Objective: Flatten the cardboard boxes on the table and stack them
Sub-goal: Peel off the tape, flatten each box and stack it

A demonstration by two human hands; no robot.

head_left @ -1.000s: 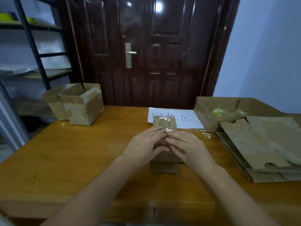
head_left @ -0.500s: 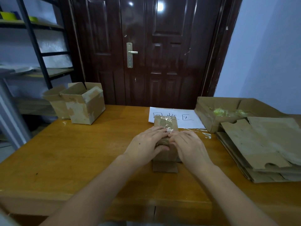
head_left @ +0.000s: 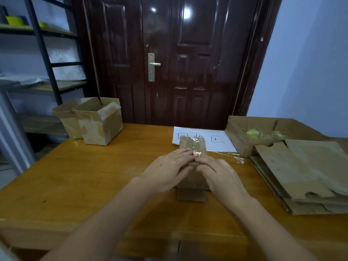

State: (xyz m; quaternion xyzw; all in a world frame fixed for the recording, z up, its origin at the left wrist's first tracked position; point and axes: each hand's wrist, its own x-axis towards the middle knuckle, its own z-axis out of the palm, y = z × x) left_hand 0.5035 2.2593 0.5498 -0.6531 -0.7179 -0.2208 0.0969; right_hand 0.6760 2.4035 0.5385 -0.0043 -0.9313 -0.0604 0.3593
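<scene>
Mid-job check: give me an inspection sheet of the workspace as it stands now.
Surface: brown wooden table, scuffed.
Job's things: small taped cardboard box at centre; two open cardboard boxes far left; stack of flattened cardboard sheets at right.
Clutter: white paper sheet with handwriting; open cardboard tray holding yellowish scraps; clear tape strip.
Hands: left hand and right hand on the taped box.
Cables: nothing seen.
Surroundings: dark brown door, black metal shelving.
</scene>
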